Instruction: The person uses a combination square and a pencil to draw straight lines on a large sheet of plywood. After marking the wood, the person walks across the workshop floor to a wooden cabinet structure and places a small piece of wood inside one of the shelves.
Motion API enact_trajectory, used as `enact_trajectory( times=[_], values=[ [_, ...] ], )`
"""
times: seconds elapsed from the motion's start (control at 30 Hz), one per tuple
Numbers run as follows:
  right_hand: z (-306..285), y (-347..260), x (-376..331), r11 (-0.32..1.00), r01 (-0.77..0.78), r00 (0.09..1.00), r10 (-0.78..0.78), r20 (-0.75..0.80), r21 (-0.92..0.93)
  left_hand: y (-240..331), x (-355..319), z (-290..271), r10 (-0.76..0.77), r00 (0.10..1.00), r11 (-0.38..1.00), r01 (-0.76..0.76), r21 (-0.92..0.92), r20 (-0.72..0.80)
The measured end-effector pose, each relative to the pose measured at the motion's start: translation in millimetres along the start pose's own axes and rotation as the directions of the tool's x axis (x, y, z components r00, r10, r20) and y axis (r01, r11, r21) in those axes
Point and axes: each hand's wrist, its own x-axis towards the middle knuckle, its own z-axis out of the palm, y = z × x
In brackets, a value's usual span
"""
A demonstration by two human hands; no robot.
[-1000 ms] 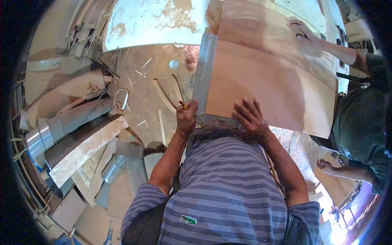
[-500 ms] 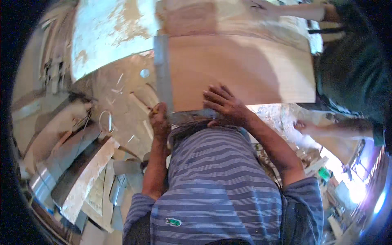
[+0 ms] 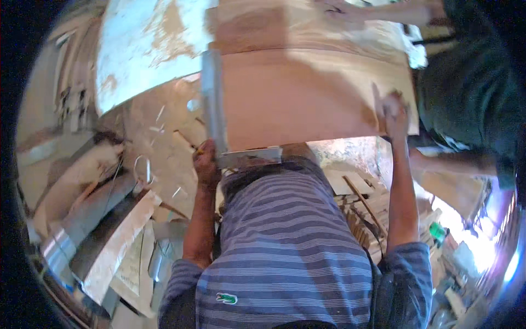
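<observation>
A flat reddish-brown wooden board lies in front of me. Along its left edge runs the long arm of a metal square, whose short arm sits by the near edge, close to my waist. My left hand is closed at the corner of this square, with a small yellowish thing at its fingers that I cannot make out. Over the right end of the board is my right hand, blurred, with one finger stretched away from the others.
A co-worker in dark clothes stands at the right, one hand on the far wood. A pale, stained panel is at the far left. Offcuts lie at left, stacked wood strips at right.
My right hand has moved from the board's near edge by the square to its right end. The square's short arm now shows uncovered. Board and square have shifted slightly left.
</observation>
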Motion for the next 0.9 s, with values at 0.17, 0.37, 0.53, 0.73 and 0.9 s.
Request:
enact_trajectory(
  times=[0.17, 0.37, 0.53, 0.73, 0.9],
  values=[
    [-36, -146, -88, 0.889, 0.266, 0.956, -0.193, -0.222, 0.373, 33, 10, -11, -0.329, 0.923, 0.856, 0.381, -0.350, 0.199],
    [-75, -238, -86, 0.501, 0.558, 0.711, -0.699, -0.071, 0.661, 51, 12, -11, -0.345, 0.921, 0.836, 0.390, -0.386, 0.184],
    [-100, -273, -72, 0.469, 0.607, 0.658, -0.749, -0.076, 0.642, 92, 13, 14, -0.158, 0.984, 0.965, 0.172, -0.198, 0.087],
    [-87, -263, -79, 0.613, 0.533, 0.772, -0.635, -0.038, 0.582, 118, 20, 59, -0.365, 0.915, 0.689, 0.390, -0.611, 0.172],
    [-92, -251, -78, 0.613, 0.533, 0.754, -0.656, 0.001, 0.583, 108, 23, 62, -0.262, 0.912, 0.708, 0.404, -0.579, 0.316]
  ],
)
